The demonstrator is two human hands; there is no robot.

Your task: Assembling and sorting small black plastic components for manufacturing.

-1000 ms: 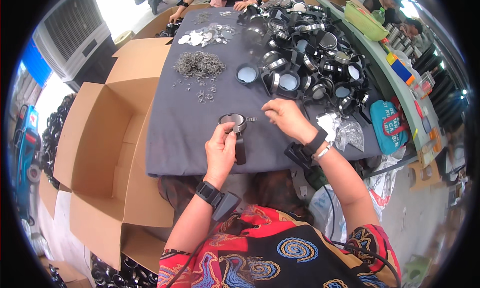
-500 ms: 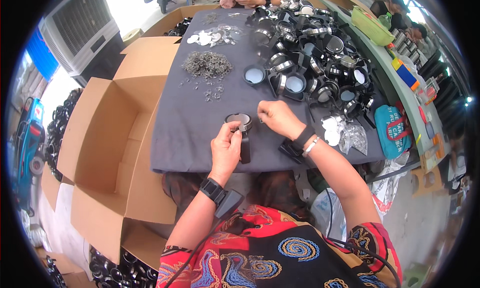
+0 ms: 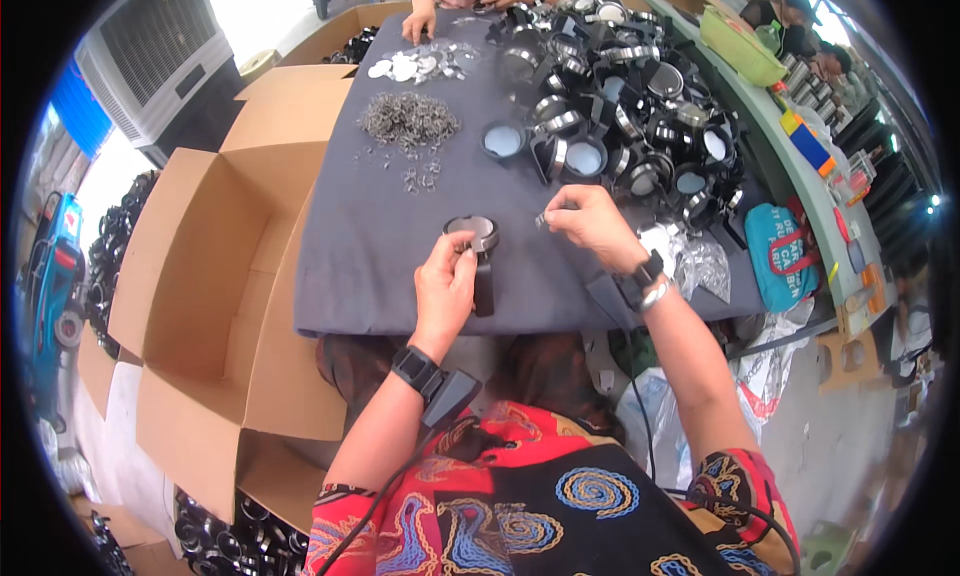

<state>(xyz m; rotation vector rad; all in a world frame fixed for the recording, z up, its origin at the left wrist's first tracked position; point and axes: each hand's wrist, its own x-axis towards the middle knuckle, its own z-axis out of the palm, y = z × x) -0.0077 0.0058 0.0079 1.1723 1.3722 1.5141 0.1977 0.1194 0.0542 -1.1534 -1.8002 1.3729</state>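
Note:
My left hand (image 3: pixel 443 286) grips a round black part with a shiny metal rim and a straight black handle (image 3: pixel 484 288). It stands on the dark cloth near the table's front edge, with the handle pointing toward me. My thumb and fingers lie at the rim. To its right, my right hand (image 3: pixel 592 226) is raised a little over the cloth, thumb and forefinger pinched on a small metal clip (image 3: pixel 541 220). Beyond my left hand lies a heap of similar small metal clips (image 3: pixel 408 122), some scattered toward me.
Many black metal-rimmed parts (image 3: pixel 640 101) are piled at the right. White discs (image 3: pixel 402 68) lie farther back, near a co-worker's hand (image 3: pixel 420 24). An open cardboard box (image 3: pixel 225 306) stands at the left. A clear plastic bag (image 3: pixel 703 266) and a teal bag (image 3: pixel 782 256) are at the right.
My right hand has moved right, away from the rim, and the small clip now shows at its fingertips. The co-worker's hand has come down by the white discs.

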